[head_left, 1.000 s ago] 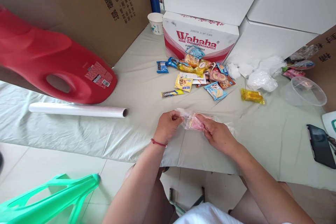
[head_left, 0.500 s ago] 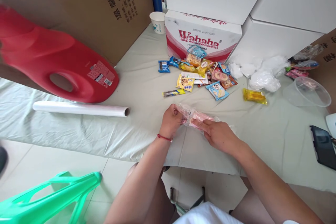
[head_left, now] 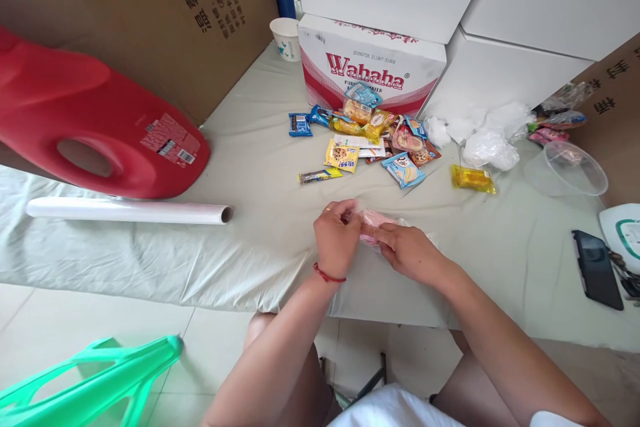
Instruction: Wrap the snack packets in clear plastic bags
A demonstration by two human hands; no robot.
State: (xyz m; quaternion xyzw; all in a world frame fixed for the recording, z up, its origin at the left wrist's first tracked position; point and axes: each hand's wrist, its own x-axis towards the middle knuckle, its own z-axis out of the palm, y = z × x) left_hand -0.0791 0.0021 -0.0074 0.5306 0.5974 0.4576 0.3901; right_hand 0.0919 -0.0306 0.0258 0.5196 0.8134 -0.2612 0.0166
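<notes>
Both hands meet over the near edge of the cloth-covered table (head_left: 250,167). My left hand (head_left: 336,237), with a red string at the wrist, is closed on one end of a clear plastic wrap holding a pink snack packet (head_left: 374,221). My right hand (head_left: 407,251) pinches the other side of the same wrapped packet. The packet is mostly hidden between the fingers. A heap of small snack packets (head_left: 373,137) lies a little beyond the hands.
A red jug (head_left: 95,127) lies on its side at left, with a roll of cling film (head_left: 125,211) in front. A Wahaha carton (head_left: 373,73), paper cup (head_left: 286,37), white bags (head_left: 487,147), a clear bowl (head_left: 567,170) and a phone (head_left: 597,269) stand around. A green stool (head_left: 85,380) is below left.
My left hand has moved right and closed in over the wrapped pink packet, so the two hands now nearly touch. The wrap is more bunched and hidden.
</notes>
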